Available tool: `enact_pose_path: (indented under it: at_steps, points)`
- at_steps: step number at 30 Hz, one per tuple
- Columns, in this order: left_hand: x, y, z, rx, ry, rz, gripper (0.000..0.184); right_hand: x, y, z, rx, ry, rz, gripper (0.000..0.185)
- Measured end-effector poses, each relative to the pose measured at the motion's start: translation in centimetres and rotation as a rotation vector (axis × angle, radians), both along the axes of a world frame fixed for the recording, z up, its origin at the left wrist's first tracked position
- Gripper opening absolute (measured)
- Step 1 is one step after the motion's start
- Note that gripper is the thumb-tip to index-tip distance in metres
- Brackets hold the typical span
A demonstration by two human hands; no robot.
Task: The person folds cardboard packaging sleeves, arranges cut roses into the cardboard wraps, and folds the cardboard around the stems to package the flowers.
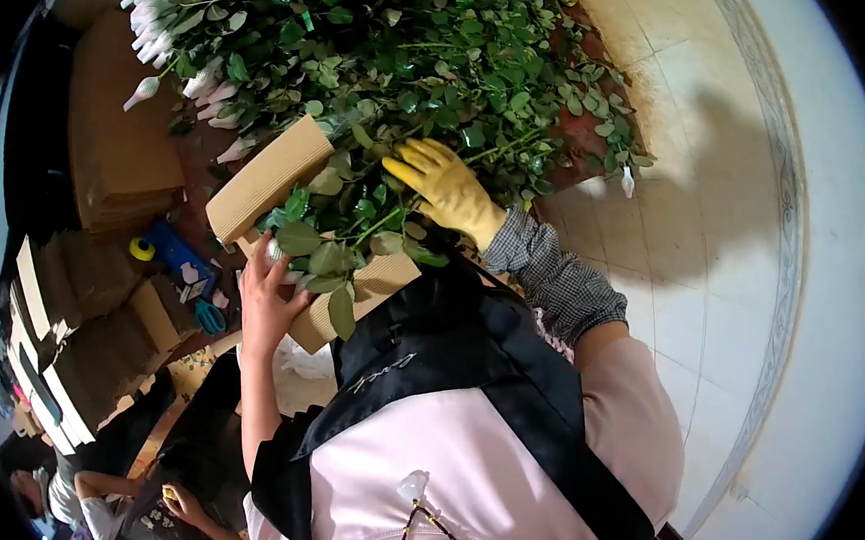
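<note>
My bare left hand (272,304) is at the corrugated cardboard, its fingers curled round the head end of a rose (274,249); leaves partly hide the bloom. One flap of the corrugated cardboard (270,180) stands up beyond the hand, and another part (377,278) lies near my apron. Leafy rose stems (375,228) run from the cardboard toward my right hand (450,189). That hand wears a yellow rubber glove and rests over the stems with its fingers stretched out. No firm grip shows there.
A large heap of leafy roses (397,67) covers the table, with wrapped white-pink heads (148,29) at the left. Cardboard stacks (126,138), yellow tape (141,249), a blue tool (181,255) and scissors (211,317) lie left. Another person's hand (185,504) shows lower left.
</note>
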State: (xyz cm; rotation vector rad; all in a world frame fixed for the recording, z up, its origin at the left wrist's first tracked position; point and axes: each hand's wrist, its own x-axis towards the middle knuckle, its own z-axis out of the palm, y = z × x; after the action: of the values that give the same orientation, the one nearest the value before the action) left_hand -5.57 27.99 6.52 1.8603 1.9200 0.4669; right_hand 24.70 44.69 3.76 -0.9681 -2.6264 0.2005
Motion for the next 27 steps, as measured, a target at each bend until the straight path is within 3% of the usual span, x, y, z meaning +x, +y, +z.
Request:
enact_pose_path:
  at_steps: [2, 3, 6, 10, 13, 16, 18, 19, 20, 22, 23, 24, 27]
  points:
    - [-0.3, -0.3, 0.1, -0.03, 0.0, -0.007, 0.053, -0.1, -0.2, -0.1, -0.053, -0.17, 0.079, 0.043]
    - [-0.3, -0.5, 0.0, -0.022, 0.023, -0.017, 0.047, 0.1, -0.5, 0.1, -0.022, -0.113, 0.1, 0.039]
    - [-0.5, -0.6, -0.7, 0.023, -0.019, 0.002, 0.035, 1.7, -0.9, 6.0, 0.11, -0.152, 0.113, 0.033]
    - [0.5, -0.5, -0.3, 0.057, -0.04, 0.081, 0.035, 4.5, 3.1, 10.9, 0.49, -0.086, 0.015, 0.039]
    - [0.6, -0.5, -0.5, 0.099, -0.07, 0.097, 0.038, 1.0, 6.6, 16.6, 0.362, -0.125, -0.026, 0.044]
    - [0.5, -0.6, 0.0, 0.102, -0.064, 0.06, 0.051, -3.0, 12.1, 10.5, 0.588, -0.453, -0.214, 0.049]
    - [0.8, -0.6, 0.3, 0.094, -0.086, 0.099, 0.06, -4.7, 12.1, 6.1, 0.367, -0.366, -0.364, 0.053]
    - [0.8, -0.5, 0.3, 0.066, -0.094, 0.117, 0.065, -5.5, 11.3, 7.6, 0.068, -0.368, -0.268, 0.051]
    - [0.9, -0.6, 0.1, 0.049, -0.109, 0.148, 0.065, -5.3, 10.8, 5.5, 0.043, -0.305, -0.125, 0.047]
    - [0.8, -0.5, 0.1, 0.054, -0.102, 0.145, 0.067, -4.0, 8.7, 0.8, -0.217, -0.301, -0.189, 0.031]
    - [0.6, -0.5, 0.1, 0.046, -0.116, 0.138, 0.067, -2.4, 7.9, -2.0, -0.053, -0.18, -0.114, 0.028]
    - [0.6, -0.4, 0.0, 0.047, -0.133, 0.14, 0.068, -2.9, 6.6, -0.4, -0.055, -0.331, -0.207, 0.023]
    - [0.7, -0.5, 0.1, 0.02, -0.163, 0.181, 0.066, -2.4, 4.2, 0.9, -0.15, -0.355, -0.275, 0.022]
